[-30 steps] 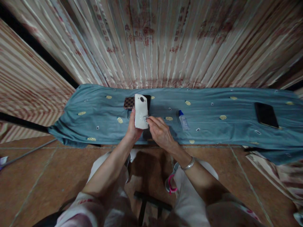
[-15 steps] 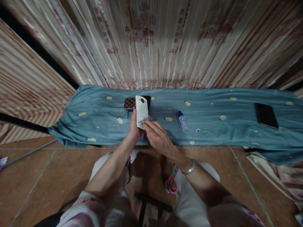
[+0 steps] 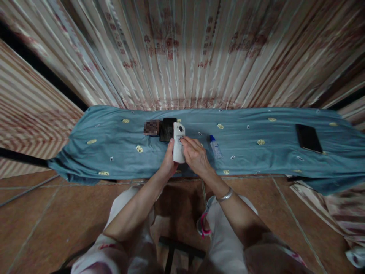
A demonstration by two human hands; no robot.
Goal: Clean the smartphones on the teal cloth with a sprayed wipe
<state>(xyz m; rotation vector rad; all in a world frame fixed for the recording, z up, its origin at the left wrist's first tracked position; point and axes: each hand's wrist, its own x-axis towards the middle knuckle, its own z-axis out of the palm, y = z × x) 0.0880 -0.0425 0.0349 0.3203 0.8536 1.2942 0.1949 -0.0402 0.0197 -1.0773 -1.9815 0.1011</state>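
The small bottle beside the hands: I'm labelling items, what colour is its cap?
Blue, on a clear small bottle; the head view shows it.

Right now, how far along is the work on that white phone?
Already out on the blue cloth: a small bottle and a dark phone. In hand: the left hand holds the white phone upright while the right hand fingertips press its back. Left: another black phone lies untouched far right.

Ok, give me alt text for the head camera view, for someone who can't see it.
A seated person's left hand holds a white phone upright over a blue cloth while the right hand touches its back. A small bottle and dark phone lie on the cloth.
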